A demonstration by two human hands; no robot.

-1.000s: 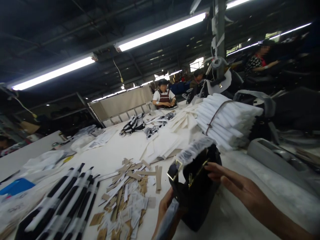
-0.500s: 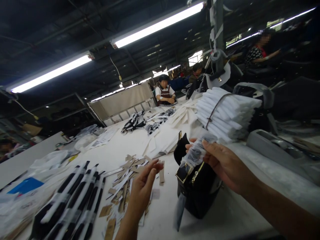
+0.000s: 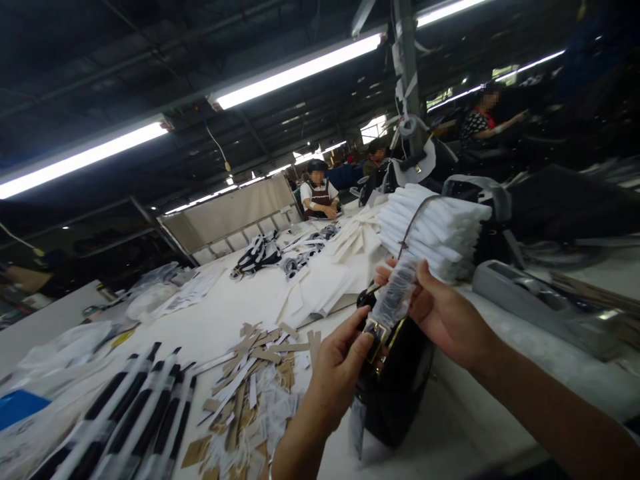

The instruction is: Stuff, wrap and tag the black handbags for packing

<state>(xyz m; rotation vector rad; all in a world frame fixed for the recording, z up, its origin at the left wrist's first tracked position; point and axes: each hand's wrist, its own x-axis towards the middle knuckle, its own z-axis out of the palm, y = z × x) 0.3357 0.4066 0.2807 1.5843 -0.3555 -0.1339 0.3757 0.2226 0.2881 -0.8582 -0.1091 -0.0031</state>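
A black handbag (image 3: 395, 400) with gold metal fittings stands on the white table, tilted under my hands. My right hand (image 3: 445, 313) grips a strap wrapped in clear plastic (image 3: 397, 293) above the bag's opening. At the strap's lower end, my left hand (image 3: 343, 367) pinches the gold-edged buckle (image 3: 376, 333) between thumb and fingers. A wrapped strap end (image 3: 357, 427) hangs at the bag's near side. My hands hide part of the bag's flap.
Cardboard and paper strips (image 3: 250, 387) lie left of the bag. Black and white wrapped strips (image 3: 130, 413) are further left. Behind stands a strapped white bundle (image 3: 425, 230); a grey dispenser (image 3: 530, 313) is at right. Across the table (image 3: 200, 320) a person (image 3: 320, 193) sits.
My left hand has moved right from above the cardboard strips and taken hold of the buckle. My right hand still holds the wrapped strap. The view has shifted slightly.
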